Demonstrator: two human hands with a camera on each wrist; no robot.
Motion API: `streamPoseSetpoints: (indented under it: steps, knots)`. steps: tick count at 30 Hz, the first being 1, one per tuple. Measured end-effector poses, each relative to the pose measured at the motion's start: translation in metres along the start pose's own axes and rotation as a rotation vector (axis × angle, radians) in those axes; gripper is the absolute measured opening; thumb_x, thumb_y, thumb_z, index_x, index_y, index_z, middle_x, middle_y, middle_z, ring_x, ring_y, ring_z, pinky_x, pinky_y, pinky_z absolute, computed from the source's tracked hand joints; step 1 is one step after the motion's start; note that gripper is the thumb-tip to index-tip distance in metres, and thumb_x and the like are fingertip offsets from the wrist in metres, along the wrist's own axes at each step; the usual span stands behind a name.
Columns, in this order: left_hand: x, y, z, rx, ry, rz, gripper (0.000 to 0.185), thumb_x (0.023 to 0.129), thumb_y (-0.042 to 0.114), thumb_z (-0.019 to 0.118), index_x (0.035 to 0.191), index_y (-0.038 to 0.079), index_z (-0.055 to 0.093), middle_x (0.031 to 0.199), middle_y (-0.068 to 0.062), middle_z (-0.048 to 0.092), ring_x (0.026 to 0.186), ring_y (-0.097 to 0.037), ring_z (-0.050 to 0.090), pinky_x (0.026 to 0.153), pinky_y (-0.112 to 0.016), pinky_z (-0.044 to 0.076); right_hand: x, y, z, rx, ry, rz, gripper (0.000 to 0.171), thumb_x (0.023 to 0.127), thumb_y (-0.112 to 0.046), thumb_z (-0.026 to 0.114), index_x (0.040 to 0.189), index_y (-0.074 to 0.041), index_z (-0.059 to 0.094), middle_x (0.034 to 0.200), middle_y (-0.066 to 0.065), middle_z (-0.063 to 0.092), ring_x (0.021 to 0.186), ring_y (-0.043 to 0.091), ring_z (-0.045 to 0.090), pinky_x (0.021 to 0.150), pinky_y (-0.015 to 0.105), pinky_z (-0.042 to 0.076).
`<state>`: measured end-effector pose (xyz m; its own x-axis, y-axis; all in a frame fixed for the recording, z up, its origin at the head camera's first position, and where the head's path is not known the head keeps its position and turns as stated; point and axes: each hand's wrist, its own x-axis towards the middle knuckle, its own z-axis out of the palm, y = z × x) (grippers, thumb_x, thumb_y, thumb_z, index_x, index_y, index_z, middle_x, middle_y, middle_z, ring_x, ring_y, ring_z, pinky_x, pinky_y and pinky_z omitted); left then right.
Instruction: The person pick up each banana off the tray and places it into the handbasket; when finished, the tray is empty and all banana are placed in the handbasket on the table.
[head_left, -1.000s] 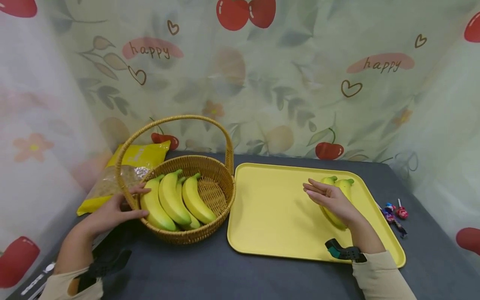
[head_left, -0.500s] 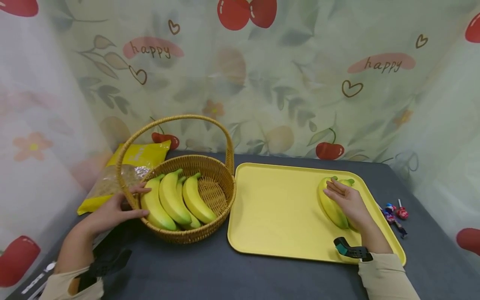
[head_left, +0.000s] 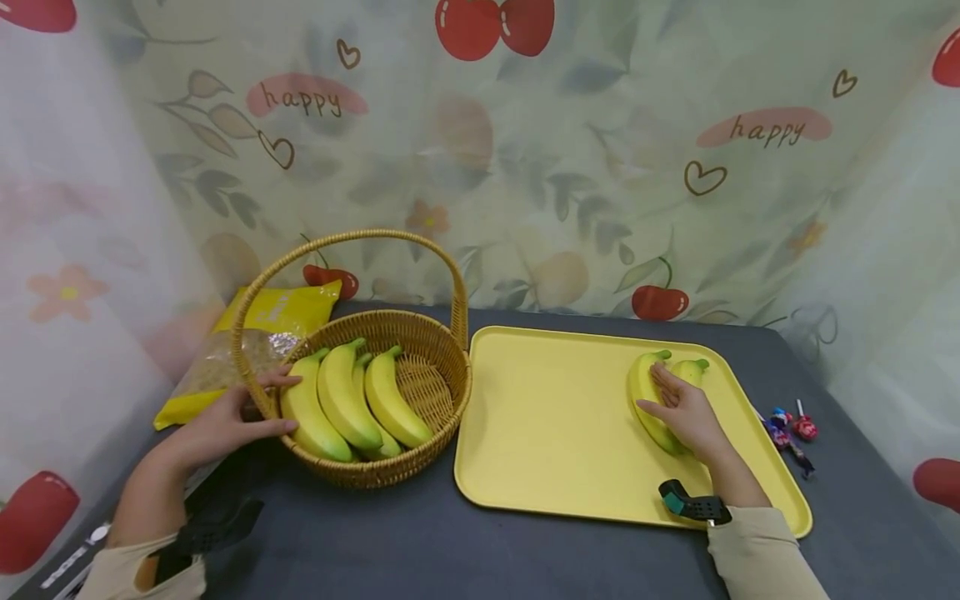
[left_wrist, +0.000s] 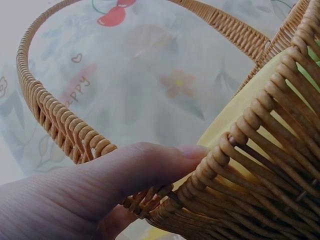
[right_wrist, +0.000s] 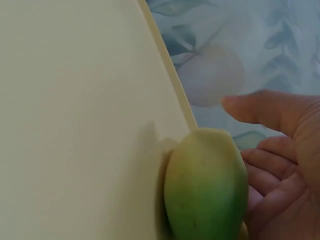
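Resting flat on the bananas [head_left: 654,400] at the 3 o'clock end of the yellow tray [head_left: 555,417], the right hand [head_left: 686,412] is keeping its fingers [head_left: 663,385] nearly straight and spread, pressing rather than gripping; the right wrist view is showing an open palm beside one green-yellow end [right_wrist: 206,187], thumb lifted clear. That flat touch is probably serving to nudge or settle the fruit so it is not rolling on the smooth tray. The bananas are lying side by side with stems pointing toward 12 o'clock, near the tray's far right rim, and they are the only thing on it.

At 9 o'clock the left hand [head_left: 225,425] is gripping the wicker basket [head_left: 375,467], its thumb [left_wrist: 150,165] hooking over the rim while the other fingers are curling against the outer wall, seemingly bracing the light basket against sliding on the dark bench [head_left: 420,542]. Inside the basket a bunch of bananas [head_left: 348,404] is leaning against the left wall, leaving its right half bare.

Behind the basket, toward 10 o'clock, a yellow snack bag [head_left: 247,342] is lying flat. Off the tray's right edge, a few lollipops [head_left: 791,429] are sitting on the bench.
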<state>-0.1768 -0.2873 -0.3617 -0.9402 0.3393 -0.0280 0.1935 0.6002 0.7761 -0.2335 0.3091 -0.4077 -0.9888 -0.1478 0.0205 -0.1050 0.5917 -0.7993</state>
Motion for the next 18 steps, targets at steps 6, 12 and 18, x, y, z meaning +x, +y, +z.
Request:
streamPoseSetpoints:
  steps: [6, 12, 18]
  knots:
    - [0.0, 0.0, 0.0, -0.021, 0.001, 0.0, 0.061, 0.089, 0.024, 0.063, 0.142, 0.007, 0.037, 0.152, -0.028, 0.014, 0.135, -0.049, 0.019, 0.085, -0.011, 0.038, 0.003, 0.006, 0.006, -0.028, -0.059, -0.037, 0.083, 0.088, -0.013, 0.064, 0.146, 0.006, 0.009, 0.153, 0.026, 0.008, 0.139, 0.042, 0.013, 0.107, 0.048, 0.022]
    - [0.0, 0.001, 0.0, -0.021, 0.003, 0.0, 0.062, 0.089, 0.024, 0.063, 0.142, 0.007, 0.037, 0.152, -0.028, 0.014, 0.134, -0.049, 0.021, 0.082, -0.008, 0.036, 0.004, 0.012, 0.015, -0.157, -0.091, -0.043, 0.085, 0.087, -0.026, 0.065, 0.146, 0.005, 0.012, 0.152, 0.026, 0.014, 0.138, 0.044, 0.016, 0.106, 0.055, 0.024]
    - [0.0, 0.0, 0.0, -0.006, 0.004, -0.003, 0.061, 0.089, 0.024, 0.063, 0.142, 0.007, 0.037, 0.152, -0.028, 0.015, 0.134, -0.049, 0.021, 0.089, -0.021, 0.043, 0.002, 0.012, 0.02, -0.144, -0.099, -0.037, 0.088, 0.086, -0.027, 0.066, 0.148, 0.002, 0.01, 0.152, 0.028, 0.014, 0.138, 0.045, 0.014, 0.107, 0.056, 0.023]
